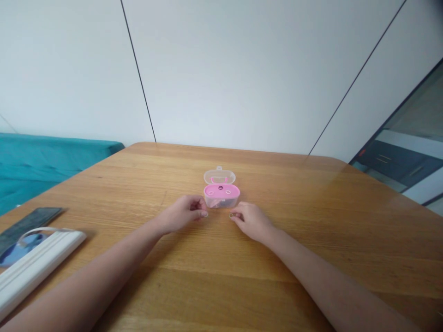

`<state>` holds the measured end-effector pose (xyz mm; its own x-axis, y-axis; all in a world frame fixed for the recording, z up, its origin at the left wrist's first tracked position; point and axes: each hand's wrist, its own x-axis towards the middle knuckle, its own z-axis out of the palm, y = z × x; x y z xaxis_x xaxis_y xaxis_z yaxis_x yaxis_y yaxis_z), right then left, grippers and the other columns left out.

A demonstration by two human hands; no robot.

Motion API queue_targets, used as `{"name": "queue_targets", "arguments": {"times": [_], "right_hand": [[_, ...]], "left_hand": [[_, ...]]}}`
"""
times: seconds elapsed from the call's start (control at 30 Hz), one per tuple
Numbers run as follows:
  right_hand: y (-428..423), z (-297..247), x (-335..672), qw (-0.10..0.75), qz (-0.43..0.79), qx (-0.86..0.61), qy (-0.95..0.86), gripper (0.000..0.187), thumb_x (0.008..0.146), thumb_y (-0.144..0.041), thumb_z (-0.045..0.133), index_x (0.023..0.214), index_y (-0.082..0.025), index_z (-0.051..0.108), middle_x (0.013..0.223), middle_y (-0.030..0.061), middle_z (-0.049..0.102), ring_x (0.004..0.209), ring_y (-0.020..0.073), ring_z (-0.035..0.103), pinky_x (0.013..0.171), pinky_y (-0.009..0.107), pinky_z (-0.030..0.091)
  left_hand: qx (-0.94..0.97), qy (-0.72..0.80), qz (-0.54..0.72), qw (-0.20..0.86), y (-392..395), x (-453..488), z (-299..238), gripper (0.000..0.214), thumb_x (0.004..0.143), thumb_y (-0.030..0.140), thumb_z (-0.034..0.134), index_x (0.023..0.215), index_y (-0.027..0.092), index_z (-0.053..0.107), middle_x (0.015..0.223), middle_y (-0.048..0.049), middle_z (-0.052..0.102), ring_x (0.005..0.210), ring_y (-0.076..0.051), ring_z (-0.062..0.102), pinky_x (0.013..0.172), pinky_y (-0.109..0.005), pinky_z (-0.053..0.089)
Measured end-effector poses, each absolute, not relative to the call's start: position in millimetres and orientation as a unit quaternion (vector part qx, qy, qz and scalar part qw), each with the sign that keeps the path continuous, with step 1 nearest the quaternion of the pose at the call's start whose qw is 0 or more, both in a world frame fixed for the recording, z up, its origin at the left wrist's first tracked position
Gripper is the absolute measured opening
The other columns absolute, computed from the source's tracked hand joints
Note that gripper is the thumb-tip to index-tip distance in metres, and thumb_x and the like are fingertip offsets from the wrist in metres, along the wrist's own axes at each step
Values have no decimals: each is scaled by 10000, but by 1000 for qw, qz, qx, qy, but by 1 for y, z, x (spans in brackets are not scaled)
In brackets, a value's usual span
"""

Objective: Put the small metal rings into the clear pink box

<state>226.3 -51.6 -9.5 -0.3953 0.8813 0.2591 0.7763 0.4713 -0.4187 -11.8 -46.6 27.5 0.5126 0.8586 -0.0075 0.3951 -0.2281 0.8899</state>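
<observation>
A small clear plastic box (228, 203) stands on the table with its clear lid (209, 176) tipped back. Inside its top sits a pink tray (235, 190), on which lie a dark coiled band (220, 187) and pale ring shapes. My right hand (252, 220), just in front of the box's right end, pinches a small pale ring (231, 215) between thumb and forefinger. Close by the box's front left, my left hand (183, 213) has curled fingers, with thumb and forefinger drawn together. Whatever they hold, if anything, is too small to make out.
At the left edge of the wooden table (214, 276) lie a white power strip (41, 263), a dark phone-like slab (29, 223) and a blue item (26, 246) with a white cable. Behind are a white panelled wall (221, 78) and a teal sofa (51, 159).
</observation>
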Motion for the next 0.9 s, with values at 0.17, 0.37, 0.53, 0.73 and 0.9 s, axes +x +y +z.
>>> {"name": "queue_targets", "arguments": {"times": [0.17, 0.37, 0.53, 0.73, 0.9], "right_hand": [[-51, -15, 226, 236, 128, -510, -817, 92, 743, -108, 568, 694, -162, 624, 724, 30, 570, 633, 123, 508, 589, 239, 354], [-70, 4, 212, 345, 217, -439, -801, 78, 779, -140, 548, 723, -172, 593, 697, 5, 529, 612, 115, 474, 551, 228, 353], [-91, 20, 196, 445, 268, -374, -768, 78, 810, -188, 537, 770, -194, 604, 744, 17, 548, 667, 131, 503, 588, 244, 387], [-94, 16, 193, 462, 280, -375, -753, 91, 805, -189, 545, 786, -203, 633, 749, 27, 555, 665, 138, 516, 590, 254, 403], [-95, 16, 193, 463, 292, -369, -752, 92, 799, -184, 552, 793, -206, 642, 741, 26, 556, 663, 138, 521, 596, 258, 412]], "left_hand": [[649, 374, 321, 580, -51, -3, 24, 163, 712, 254, 629, 730, 129, 526, 628, 0, 575, 600, -101, 551, 606, -239, 433], [615, 334, 334, 631, -52, 2, 18, 247, 688, 258, 682, 826, 116, 535, 669, -23, 609, 612, -112, 586, 591, -240, 452], [589, 303, 337, 669, -60, 9, 19, 305, 695, 256, 689, 912, 126, 519, 699, -26, 625, 602, -120, 598, 603, -261, 471], [588, 292, 324, 681, -70, 16, 23, 267, 717, 257, 674, 892, 120, 526, 686, -34, 634, 605, -120, 602, 614, -261, 475], [584, 290, 325, 685, -72, 17, 23, 265, 719, 251, 674, 893, 121, 522, 696, -37, 643, 608, -114, 601, 625, -258, 477]]}}
